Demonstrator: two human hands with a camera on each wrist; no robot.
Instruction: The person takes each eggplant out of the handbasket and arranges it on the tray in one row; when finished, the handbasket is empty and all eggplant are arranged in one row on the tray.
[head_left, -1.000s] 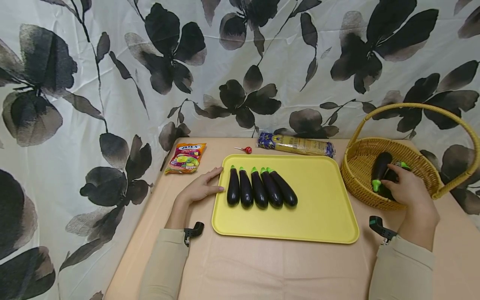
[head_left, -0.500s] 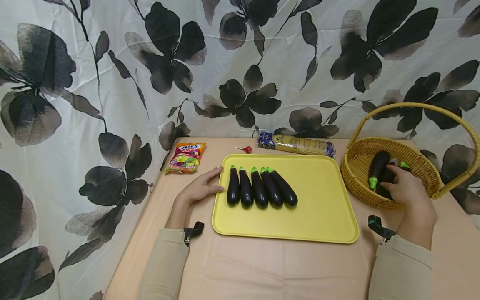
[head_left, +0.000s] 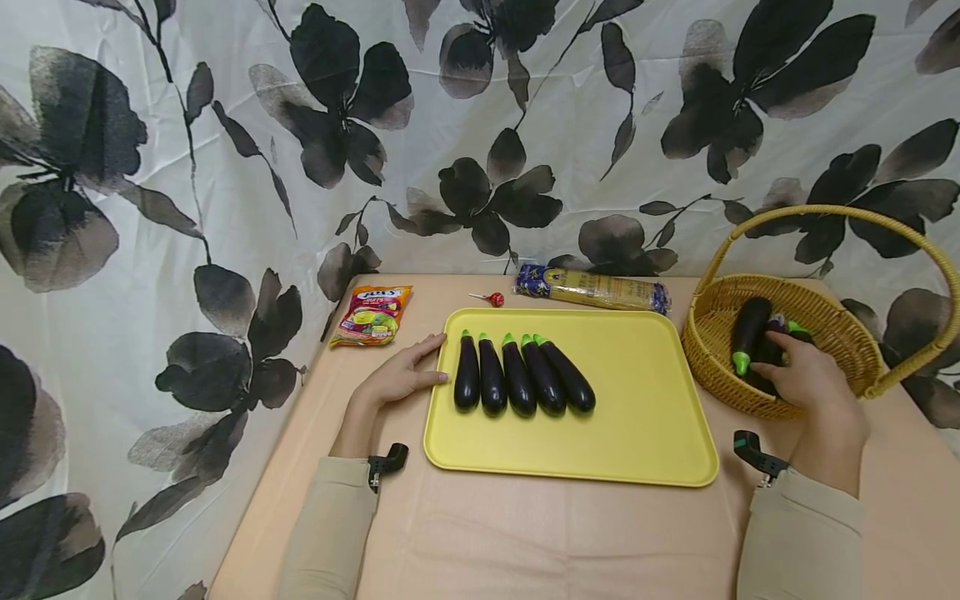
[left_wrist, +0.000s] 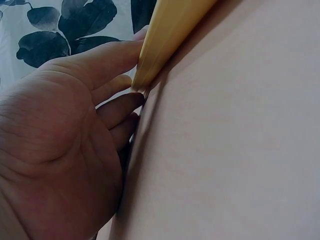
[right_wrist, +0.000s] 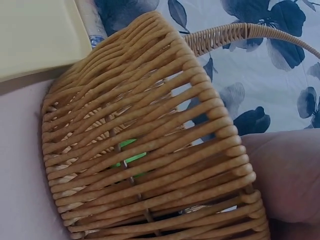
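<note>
Several dark eggplants point(head_left: 518, 379) with green tips lie side by side on the left half of a yellow tray point(head_left: 637, 400). My left hand point(head_left: 400, 373) touches the tray's left edge with extended fingers; the left wrist view shows the fingertips against the outside of the tray wall point(left_wrist: 160, 45). Inside a wicker basket point(head_left: 708, 367) on the right, my right hand point(head_left: 817, 375) grips a dark eggplant point(head_left: 769, 350) between thumb and fingers. Another eggplant point(head_left: 751, 329) leans to its left. In the right wrist view the basket wall point(right_wrist: 150, 125) hides the fingertips.
A candy bag point(head_left: 372, 316) lies behind my left hand. Behind the tray are a red lollipop point(head_left: 495, 300) and a spaghetti packet point(head_left: 592, 289). The basket's tall handle point(head_left: 840, 212) arches over it. A floral curtain point(head_left: 450, 125) hangs behind the table.
My right hand has shifted slightly left inside the basket, and the eggplants there have moved left too. My left hand and the tray have stayed in place.
</note>
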